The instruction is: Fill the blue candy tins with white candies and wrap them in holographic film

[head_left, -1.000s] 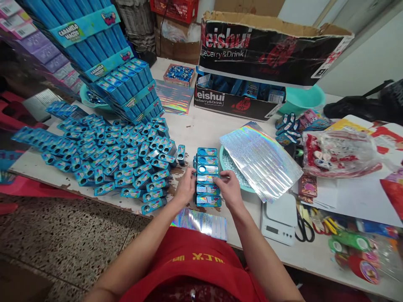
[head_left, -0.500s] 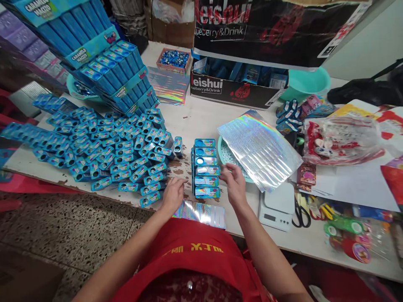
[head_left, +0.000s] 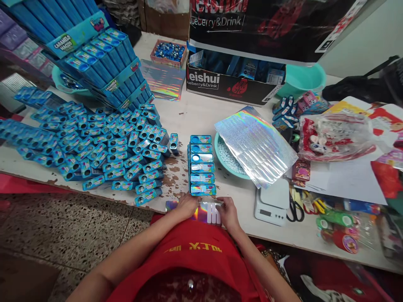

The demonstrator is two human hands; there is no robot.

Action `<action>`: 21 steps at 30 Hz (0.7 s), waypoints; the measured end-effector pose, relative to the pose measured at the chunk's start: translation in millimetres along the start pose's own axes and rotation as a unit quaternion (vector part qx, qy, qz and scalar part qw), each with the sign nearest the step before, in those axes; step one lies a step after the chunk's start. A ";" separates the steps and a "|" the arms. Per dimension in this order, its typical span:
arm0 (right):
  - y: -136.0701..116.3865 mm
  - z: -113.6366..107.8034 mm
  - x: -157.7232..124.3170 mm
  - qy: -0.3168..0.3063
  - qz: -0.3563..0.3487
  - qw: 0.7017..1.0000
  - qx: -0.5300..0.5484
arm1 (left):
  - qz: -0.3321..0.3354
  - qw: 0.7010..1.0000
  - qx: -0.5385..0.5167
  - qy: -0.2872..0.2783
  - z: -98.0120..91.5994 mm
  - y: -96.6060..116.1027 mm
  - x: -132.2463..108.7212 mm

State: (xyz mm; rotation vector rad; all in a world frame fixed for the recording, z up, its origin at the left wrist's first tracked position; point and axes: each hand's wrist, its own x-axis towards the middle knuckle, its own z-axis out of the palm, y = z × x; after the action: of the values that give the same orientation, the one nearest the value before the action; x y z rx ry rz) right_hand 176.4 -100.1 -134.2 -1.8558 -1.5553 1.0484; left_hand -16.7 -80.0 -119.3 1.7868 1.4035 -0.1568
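A shiny holographic sticker sheet (head_left: 203, 214) lies at the table's front edge, with pale strip-shaped gaps toward its right end. My left hand (head_left: 187, 206) is on its upper middle part, fingers bent and pressed together against it. At the sheet's upper right edge, my right hand (head_left: 228, 212) pinches it between thumb and fingers. Just beyond the hands stands a row of blue candy boxes (head_left: 202, 167), narrow printed ends up, each with a round spot. Shiny strips lie across the tops of some of the nearer boxes.
Many similar blue boxes (head_left: 116, 155) crowd the left, below stacked display trays (head_left: 113, 84). A turquoise bowl of white beads (head_left: 231, 167) sits partly under another holographic sheet (head_left: 256, 144). To the right are a white scale (head_left: 270, 205), scissors (head_left: 295, 209) and bagged items.
Both hands have moved down toward me, from either side of the box row onto the sticker sheet. My right hand has closed at the sheet's edge. The view has shifted slightly.
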 end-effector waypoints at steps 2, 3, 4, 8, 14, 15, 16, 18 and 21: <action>-8.4 1.4 -3.8 -0.008 -0.070 0.994 -0.083 | -0.008 1.000 -0.010 -0.004 0.0 -2.9 -0.1; -12.6 3.7 -5.9 -0.020 -0.114 0.984 -0.138 | -0.015 1.000 -0.016 -0.006 0.7 -3.9 0.4; -16.3 6.6 -7.9 -0.038 -0.157 0.967 -0.195 | -0.024 0.999 -0.021 -0.007 1.7 -4.3 1.3; -20.0 15.7 -13.7 -0.108 -0.241 0.910 -0.320 | -0.080 0.996 -0.030 -0.002 4.9 -1.6 6.3; -6.9 8.5 -19.0 -0.144 -0.298 0.875 -0.354 | -0.118 0.992 -0.034 -0.002 3.8 4.4 9.2; -5.7 7.2 -19.2 -0.147 -0.304 0.874 -0.351 | -0.121 0.992 -0.034 -0.002 3.5 4.5 9.1; -5.0 6.3 -19.0 -0.147 -0.308 0.875 -0.344 | -0.123 0.992 -0.035 -0.002 3.3 4.6 9.0; -5.1 5.9 -18.1 -0.140 -0.314 0.882 -0.322 | -0.126 0.991 -0.037 0.000 3.4 4.4 8.6; -10.1 6.0 -16.5 -0.127 -0.312 0.896 -0.289 | -0.131 0.991 -0.039 0.004 4.8 4.5 9.3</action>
State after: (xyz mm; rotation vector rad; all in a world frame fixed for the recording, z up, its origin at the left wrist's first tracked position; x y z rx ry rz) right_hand 164.8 -114.4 -125.8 -1.3670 -2.6029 0.5668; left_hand -7.7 -76.4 -125.1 1.5356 1.6253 -0.2286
